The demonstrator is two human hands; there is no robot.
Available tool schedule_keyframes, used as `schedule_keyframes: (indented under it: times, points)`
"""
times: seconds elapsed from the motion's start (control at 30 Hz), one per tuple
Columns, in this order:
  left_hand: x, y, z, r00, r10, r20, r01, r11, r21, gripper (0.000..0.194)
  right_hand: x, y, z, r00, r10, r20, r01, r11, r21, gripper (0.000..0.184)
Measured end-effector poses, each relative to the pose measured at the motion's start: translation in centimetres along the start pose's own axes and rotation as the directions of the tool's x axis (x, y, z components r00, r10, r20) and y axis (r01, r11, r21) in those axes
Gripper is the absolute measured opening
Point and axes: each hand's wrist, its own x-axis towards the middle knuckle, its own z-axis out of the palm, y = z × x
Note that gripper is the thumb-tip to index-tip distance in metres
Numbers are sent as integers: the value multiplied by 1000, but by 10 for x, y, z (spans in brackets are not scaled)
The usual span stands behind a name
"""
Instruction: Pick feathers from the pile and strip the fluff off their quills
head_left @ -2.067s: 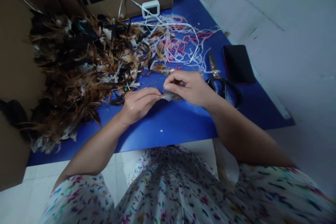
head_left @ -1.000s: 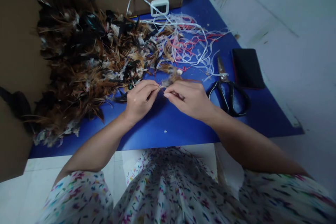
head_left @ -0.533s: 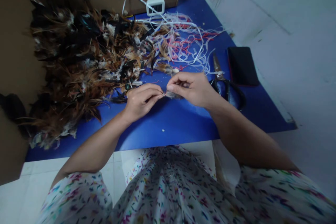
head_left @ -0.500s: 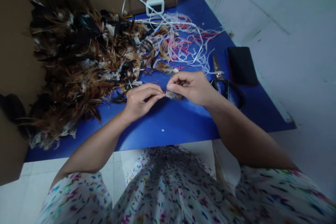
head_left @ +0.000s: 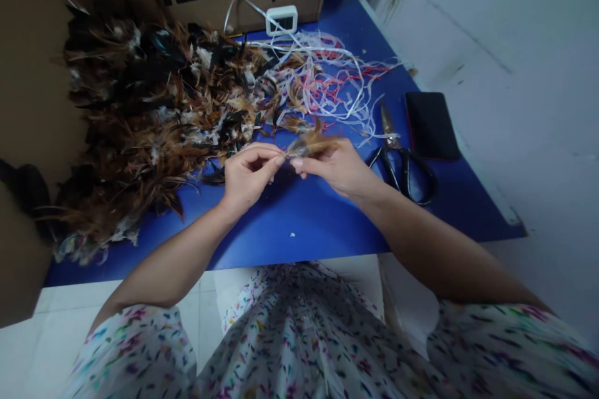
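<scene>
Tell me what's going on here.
A person's left hand pinches the base of a small brown and grey feather tuft, which fans over the right hand. What that hand grips, if anything, is too small to tell. On the blue table lie a large brown and black feather pile, tangled white and pink strings, and black-handled metal scissors, untouched.

Left hand (head_left: pixel 246 177) pinches the base of a small feather bunch (head_left: pixel 311 142) over the blue table (head_left: pixel 281 230). Right hand (head_left: pixel 344 169) is curled just beside, feathers fanning over its fingers; can't tell its grip. Feather pile (head_left: pixel 154 106) on the left, white and pink strips (head_left: pixel 334 90) behind, scissors (head_left: pixel 392 144) and flat black slab (head_left: pixel 431 124) on the right.
</scene>
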Motion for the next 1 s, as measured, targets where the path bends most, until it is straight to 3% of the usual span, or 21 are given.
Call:
schedule_keyframes:
  times: [0.3, 0.63, 0.7, 0.8, 0.9, 1.0]
  points:
    - [-5, -1, 5, 997, 38, -73, -26, 988, 153, 7, -2, 3, 9, 987, -46, -156, 45, 999, -7, 31]
    - [-7, 6, 11, 985, 166, -41, -147, 945, 293, 8, 1, 10, 15, 966, -13, -259, 19, 1000, 20, 32]
    - [-7, 5, 11, 993, 110, -33, -99, 966, 240, 7, 3, 9, 15, 962, -15, -274, 24, 999, 30, 34]
    - [-7, 4, 10, 995, -95, -26, 96, 994, 44, 14, 4, 7, 13, 961, -16, -277, 35, 997, 66, 35]
    - [-5, 3, 11, 952, -306, -20, 299, 940, -161, 25, 5, 6, 12, 968, -4, -252, 35, 992, 122, 36]
    - [-3, 4, 11, 920, -392, -12, 377, 892, -248, 30, 4, 7, 11, 974, 11, -225, 21, 990, 138, 36]
